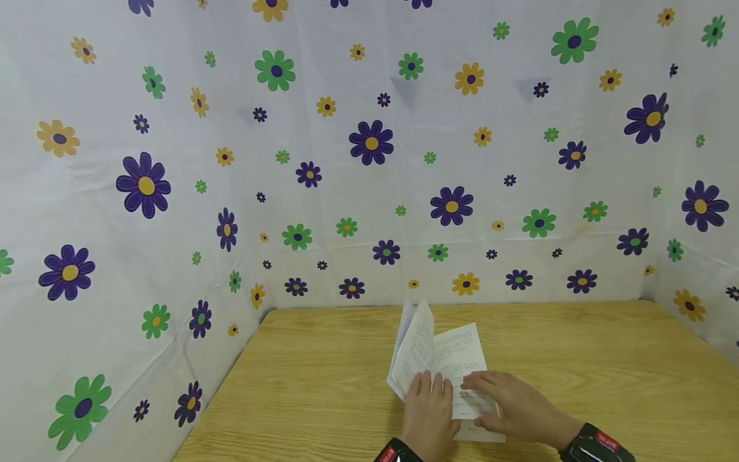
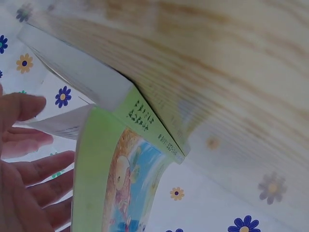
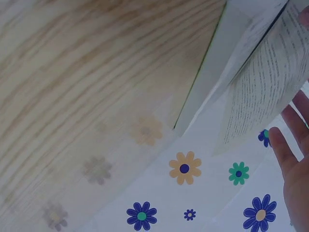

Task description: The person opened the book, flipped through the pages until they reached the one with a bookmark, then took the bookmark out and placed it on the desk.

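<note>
An open book with printed pages (image 1: 456, 353) lies on the table, its left pages standing up at a tilt. My left hand (image 1: 428, 410) is at the lower part of the raised pages, fingers extended. In the left wrist view the green cover with a coloured picture (image 2: 130, 179) and the green spine (image 2: 149, 121) face the camera, with my left hand (image 2: 38, 188) beside the cover. My right hand (image 1: 516, 407) rests over the right page, fingers slightly bent. The right wrist view has a printed page (image 3: 265, 77) raised near my right hand (image 3: 294, 159).
The wooden table (image 1: 312, 372) reaches back to a white curtain (image 1: 346, 192) with purple, green and yellow flowers, which also hangs at the left and right sides. A black band with a red label (image 1: 597, 443) is on the right wrist, and another is on the left.
</note>
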A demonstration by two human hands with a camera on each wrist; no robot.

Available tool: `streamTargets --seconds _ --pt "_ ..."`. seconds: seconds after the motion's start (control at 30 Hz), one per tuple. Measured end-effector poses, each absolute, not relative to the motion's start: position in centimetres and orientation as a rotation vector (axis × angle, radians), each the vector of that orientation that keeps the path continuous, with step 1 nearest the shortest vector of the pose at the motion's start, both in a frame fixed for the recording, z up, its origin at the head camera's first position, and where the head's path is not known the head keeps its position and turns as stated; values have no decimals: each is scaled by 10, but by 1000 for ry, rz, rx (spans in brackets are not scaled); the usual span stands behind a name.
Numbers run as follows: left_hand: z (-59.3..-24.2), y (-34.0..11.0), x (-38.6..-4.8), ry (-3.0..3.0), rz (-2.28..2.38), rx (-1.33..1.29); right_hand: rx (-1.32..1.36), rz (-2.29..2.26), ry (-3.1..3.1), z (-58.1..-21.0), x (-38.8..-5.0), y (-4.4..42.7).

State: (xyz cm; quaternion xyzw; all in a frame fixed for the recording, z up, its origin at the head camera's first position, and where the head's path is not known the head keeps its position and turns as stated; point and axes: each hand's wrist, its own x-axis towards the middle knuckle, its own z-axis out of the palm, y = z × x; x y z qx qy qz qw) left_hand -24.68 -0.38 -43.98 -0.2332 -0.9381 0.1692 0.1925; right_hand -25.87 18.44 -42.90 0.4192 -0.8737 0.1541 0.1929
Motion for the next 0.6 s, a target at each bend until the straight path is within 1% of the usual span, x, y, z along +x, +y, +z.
streamTargets --seconds 0.07,0.23,0.33,0.43,0.6 --pt "-440 -5 -247 -2594 438 -669 1114 496 -2492 -426 -258 185" --pt "-444 -12 -253 -2374 213 -691 855 734 -2472 -419 -260 187" --pt "-443 -17 -256 -2243 134 -666 772 841 -2457 -418 -263 187" --pt "-438 -21 -257 -2176 197 -638 772 874 -2556 -419 -265 184" --pt "-432 -23 -255 -2229 484 -666 949 646 -2686 -428 -273 172"
